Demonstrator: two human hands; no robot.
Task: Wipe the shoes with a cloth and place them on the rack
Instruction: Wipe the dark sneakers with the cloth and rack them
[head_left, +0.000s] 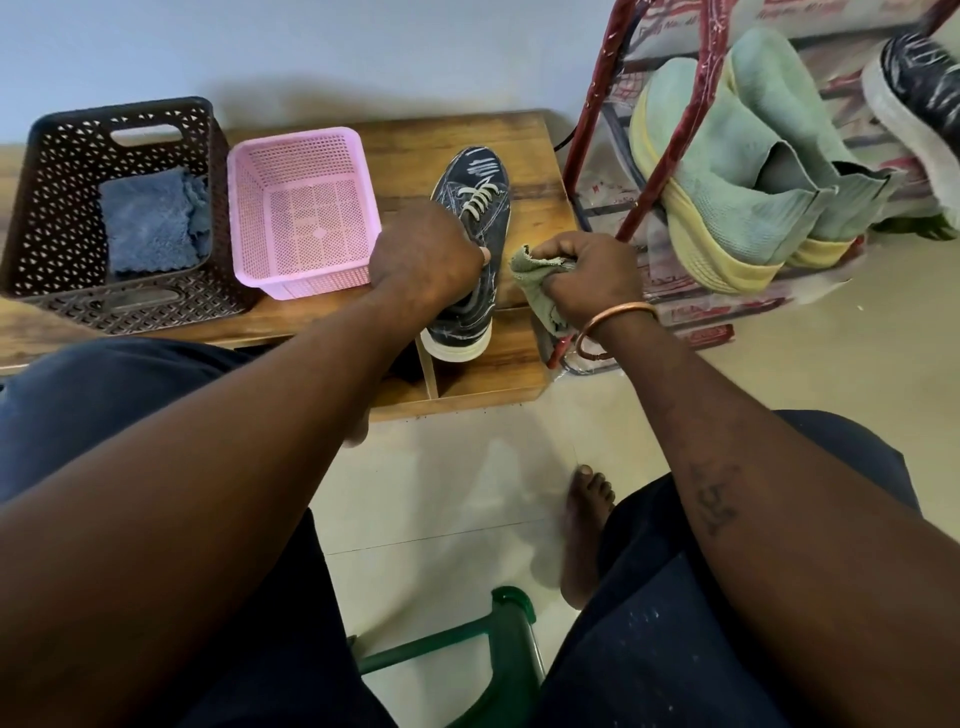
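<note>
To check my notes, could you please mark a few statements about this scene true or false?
1. The left hand holds the dark sneaker on the table. True.
2. The right hand grips a blue cloth. False: it grips a green cloth; the blue cloth lies in the dark basket.
3. The pink basket stands left of the dark basket. False: it stands to its right.
4. Pale green shoes sit on the rack. True.

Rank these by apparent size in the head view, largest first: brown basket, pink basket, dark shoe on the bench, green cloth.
1. brown basket
2. pink basket
3. dark shoe, partly covered by the left hand
4. green cloth, bunched in the right hand
</note>
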